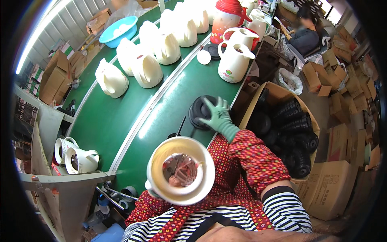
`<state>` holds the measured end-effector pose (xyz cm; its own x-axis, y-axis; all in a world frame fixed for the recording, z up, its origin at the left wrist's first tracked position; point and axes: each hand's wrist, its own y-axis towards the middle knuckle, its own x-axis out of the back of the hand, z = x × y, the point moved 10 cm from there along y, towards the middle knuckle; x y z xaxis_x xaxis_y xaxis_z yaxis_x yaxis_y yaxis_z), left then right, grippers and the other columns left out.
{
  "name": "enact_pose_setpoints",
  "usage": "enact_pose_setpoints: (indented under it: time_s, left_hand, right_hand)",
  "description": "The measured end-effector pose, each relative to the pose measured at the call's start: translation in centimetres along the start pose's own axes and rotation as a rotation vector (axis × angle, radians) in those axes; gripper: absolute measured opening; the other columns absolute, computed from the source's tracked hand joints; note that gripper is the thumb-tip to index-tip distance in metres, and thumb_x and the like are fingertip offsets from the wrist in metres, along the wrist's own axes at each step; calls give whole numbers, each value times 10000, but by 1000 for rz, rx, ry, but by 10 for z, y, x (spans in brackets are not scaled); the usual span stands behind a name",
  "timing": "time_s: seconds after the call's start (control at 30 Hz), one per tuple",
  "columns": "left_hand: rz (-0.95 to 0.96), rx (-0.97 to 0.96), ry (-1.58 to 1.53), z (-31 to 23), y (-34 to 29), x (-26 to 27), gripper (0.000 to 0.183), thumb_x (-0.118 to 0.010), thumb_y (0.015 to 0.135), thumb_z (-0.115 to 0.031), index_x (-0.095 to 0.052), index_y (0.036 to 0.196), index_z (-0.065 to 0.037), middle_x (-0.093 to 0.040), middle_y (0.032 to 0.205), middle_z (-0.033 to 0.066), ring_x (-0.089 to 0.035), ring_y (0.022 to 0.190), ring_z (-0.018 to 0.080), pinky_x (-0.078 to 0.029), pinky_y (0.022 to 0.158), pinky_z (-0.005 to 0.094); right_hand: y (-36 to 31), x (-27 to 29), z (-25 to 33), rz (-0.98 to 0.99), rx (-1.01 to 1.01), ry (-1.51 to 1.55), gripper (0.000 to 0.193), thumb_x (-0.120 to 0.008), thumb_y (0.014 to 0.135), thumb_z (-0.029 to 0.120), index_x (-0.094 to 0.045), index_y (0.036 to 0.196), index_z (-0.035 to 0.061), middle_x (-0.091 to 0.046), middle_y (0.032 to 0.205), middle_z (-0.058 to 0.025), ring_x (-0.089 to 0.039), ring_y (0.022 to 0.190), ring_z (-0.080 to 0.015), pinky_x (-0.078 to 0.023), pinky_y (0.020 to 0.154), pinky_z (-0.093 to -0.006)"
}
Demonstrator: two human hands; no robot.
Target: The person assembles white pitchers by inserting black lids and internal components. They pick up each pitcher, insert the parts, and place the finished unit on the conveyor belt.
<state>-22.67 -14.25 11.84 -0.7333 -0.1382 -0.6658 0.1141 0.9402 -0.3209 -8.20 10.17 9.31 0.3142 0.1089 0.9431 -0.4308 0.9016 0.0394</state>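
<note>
A cream thermos jug is tipped toward me in front of my chest, its wide round end facing up and a shiny mirrored liner showing inside. My left hand holds it from below and is mostly hidden behind its side. In a green glove, my right hand grips the edge of a round black plastic base, thumb and fingers spread across it. This base lies in a small stack on the green worktop. A thin black rod-like tool stands between the jug and the stack.
Cream jugs stand in rows beyond the metal strip, with a blue basin behind. Finished-looking jugs and a red thermos line the far right edge. A carton of black bases sits at my right. A person sits far right.
</note>
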Motion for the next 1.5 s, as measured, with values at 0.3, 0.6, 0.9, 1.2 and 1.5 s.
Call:
enact_pose_setpoints:
  time_s: [0.3, 0.6, 0.9, 1.2, 1.5]
  left_hand:
    - [113, 6, 32, 11, 23, -38, 429, -686, 985, -118, -558, 1373, 15, -676, 1329, 153, -712, 1065, 255, -545, 1013, 450]
    - [184, 18, 63, 30, 27, -86, 374, -688, 983, -122, -609, 1319, 20, -673, 1330, 162, -716, 1066, 261, -556, 1008, 460]
    - [37, -700, 817, -42, 11, -109, 371, -737, 945, -164, -664, 1254, 29, -679, 1308, 189, -726, 1047, 272, -590, 934, 441]
    - [-64, -121, 4, 9, 37, -91, 422, -822, 833, -167, -693, 1187, 23, -686, 1300, 238, -739, 1031, 310, -612, 869, 394]
    - [126, -995, 1321, -75, -14, -198, 393, -812, 792, -80, -714, 1161, 12, -674, 1321, 296, -743, 1067, 415, -625, 882, 451]
  right_hand:
    - [-175, 169, 37, -181, 346, 628, 1076, -811, 751, 648, -457, 1596, 83, -388, 1594, -260, -389, 1431, -443, -295, 1201, -537]
    - [-238, 182, 11, -247, 225, 858, 1030, -758, 827, 644, -434, 1598, 43, -394, 1606, -247, -365, 1478, -435, -250, 1238, -536]
    - [-230, 153, -16, -79, 174, 2023, 552, -549, 1101, 276, -447, 1558, -15, -494, 1575, -131, -520, 1394, -215, -359, 1222, -377]
    - [-265, 225, -22, -312, 416, 881, 924, -539, 1047, 553, -156, 1677, -5, -150, 1751, -208, -117, 1620, -380, -115, 1296, -490]
    - [-242, 119, -44, 18, 115, 1872, 478, -608, 1074, 330, -563, 1455, 46, -647, 1413, -57, -620, 1266, -193, -467, 1136, -375]
